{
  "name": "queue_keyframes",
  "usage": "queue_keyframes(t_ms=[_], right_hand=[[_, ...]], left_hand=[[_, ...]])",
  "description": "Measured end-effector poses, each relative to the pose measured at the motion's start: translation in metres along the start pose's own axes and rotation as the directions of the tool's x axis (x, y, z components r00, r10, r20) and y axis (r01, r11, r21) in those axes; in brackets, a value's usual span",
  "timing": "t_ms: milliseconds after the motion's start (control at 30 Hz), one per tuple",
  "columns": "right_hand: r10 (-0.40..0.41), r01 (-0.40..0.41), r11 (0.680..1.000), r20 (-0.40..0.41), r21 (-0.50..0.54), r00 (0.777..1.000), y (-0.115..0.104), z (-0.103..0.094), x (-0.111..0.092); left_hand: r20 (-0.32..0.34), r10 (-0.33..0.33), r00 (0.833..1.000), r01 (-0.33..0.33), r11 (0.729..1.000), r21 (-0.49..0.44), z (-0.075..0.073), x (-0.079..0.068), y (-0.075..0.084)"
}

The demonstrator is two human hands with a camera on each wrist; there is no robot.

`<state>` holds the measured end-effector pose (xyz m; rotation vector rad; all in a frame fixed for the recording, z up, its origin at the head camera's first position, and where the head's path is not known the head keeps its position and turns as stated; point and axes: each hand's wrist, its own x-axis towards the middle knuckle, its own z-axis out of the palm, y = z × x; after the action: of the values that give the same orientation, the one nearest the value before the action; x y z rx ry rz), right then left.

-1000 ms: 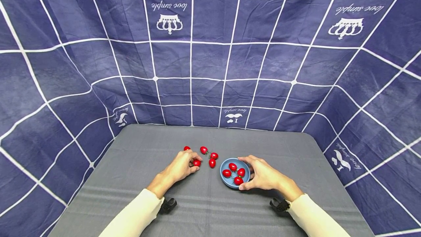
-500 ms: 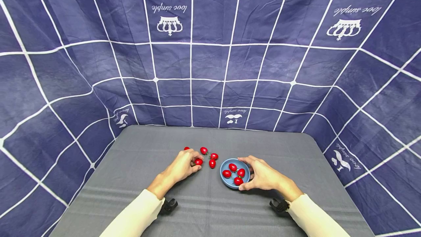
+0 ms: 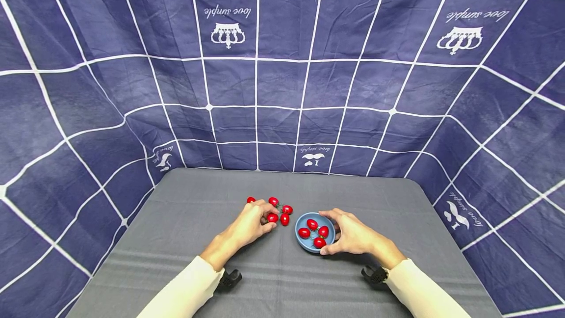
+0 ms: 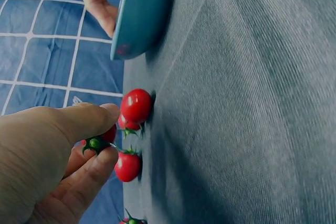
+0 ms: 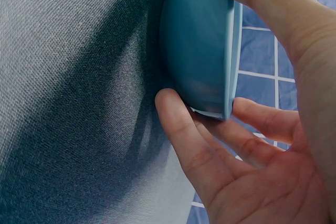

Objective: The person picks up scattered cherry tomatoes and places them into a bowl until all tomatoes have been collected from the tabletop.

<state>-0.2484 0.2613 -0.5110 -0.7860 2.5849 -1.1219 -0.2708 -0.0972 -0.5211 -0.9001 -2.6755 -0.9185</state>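
My left hand (image 3: 250, 222) pinches a cherry tomato (image 3: 272, 218) between thumb and fingers. In the left wrist view, that tomato's green calyx (image 4: 94, 143) faces the camera, and the fingers cover much of its red skin. Just to the right lies a loose cherry tomato (image 3: 284, 219), close to the held one. My right hand (image 3: 353, 233) grips the right side of a shallow blue bowl (image 3: 302, 222), thumb at the near rim and fingers at the far rim. Several cherry tomatoes (image 3: 323, 231) rest inside. From the right wrist view, fingers spread along the bowl's outer wall (image 5: 197, 40).
More cherry tomatoes lie on the grey cloth-covered table (image 3: 282, 278): one (image 3: 251, 199) beyond the left hand, others (image 3: 273, 201) a little to its right. A blue curtain (image 3: 282, 82) with white grid lines surrounds the table's back and sides. Both wrists wear black bands (image 3: 375, 275).
My left hand has shifted a short way right with the cherry tomato, toward the loose one beside it. The right hand and bowl have stayed in place.
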Motion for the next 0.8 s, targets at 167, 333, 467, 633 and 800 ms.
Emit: queue_keyframes(t_ms=[167, 333, 467, 633, 800], right_hand=[[0.003, -0.003, 1.000, 0.003, 0.002, 1.000, 0.001, 0.000, 0.000], [0.006, -0.006, 1.000, 0.001, -0.010, 1.000, 0.001, 0.000, 0.000], [0.016, -0.016, 1.000, 0.002, -0.011, 1.000, 0.000, 0.000, 0.000], [0.017, -0.017, 1.000, 0.004, -0.020, 1.000, 0.001, 0.001, 0.001], [0.025, -0.025, 0.999, 0.006, -0.021, 1.000, 0.000, 0.001, 0.001]], left_hand=[[-0.006, 0.028, 1.000, -0.028, 0.999, -0.018, 0.002, 0.001, 0.005], [-0.002, 0.029, 1.000, -0.029, 0.999, -0.042, 0.004, 0.003, 0.012], [0.000, 0.046, 0.999, -0.046, 0.998, -0.042, 0.005, 0.004, 0.018], [0.003, 0.063, 0.998, -0.063, 0.997, -0.042, 0.008, 0.005, 0.027], [-0.003, 0.082, 0.997, -0.082, 0.996, -0.031, 0.010, 0.008, 0.035]])
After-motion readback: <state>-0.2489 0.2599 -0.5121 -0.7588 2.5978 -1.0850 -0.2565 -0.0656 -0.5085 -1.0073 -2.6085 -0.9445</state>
